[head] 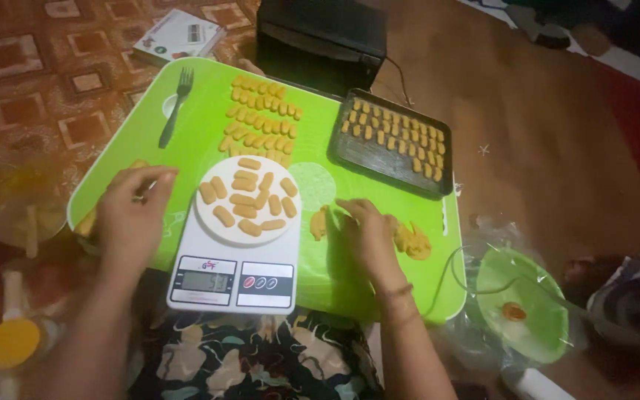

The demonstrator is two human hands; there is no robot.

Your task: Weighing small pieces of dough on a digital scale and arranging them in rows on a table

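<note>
Right hand (pixel 368 226) flat on the green mat (pixel 201 126), palm down, fingers stretched left and pressing a small piece of orange dough (pixel 319 222) just right of the scale. More dough scraps (pixel 412 241) lying at the other side of that hand, toward the mat's right edge. Left hand (pixel 131 211) resting on the mat's left part, fingers curled loosely over something small near the edge; cannot tell whether anything is gripped. Between the two hands, a white kitchen scale (pixel 231 281) with a round white platform (pixel 209 222), loaded with a heap of short dough sticks (pixel 250 196). Beyond the scale, further up the mat, rows of shaped dough pieces (pixel 261 118) laid side by side. To their left, a dark fork (pixel 176 107) lying lengthwise, tines away from the person. At the mat's upper right, a dark baking tray (pixel 390 167) filled with neat lines of small pieces (pixel 398 133). Behind it, a black box-like appliance (pixel 320 37) on the floor. Off to the right, a green lid (pixel 531 318) on crumpled clear plastic. Far left, a yellow cap (pixel 10 342), blurred. Patterned fabric (pixel 253 363) across the lap below the scale.
</note>
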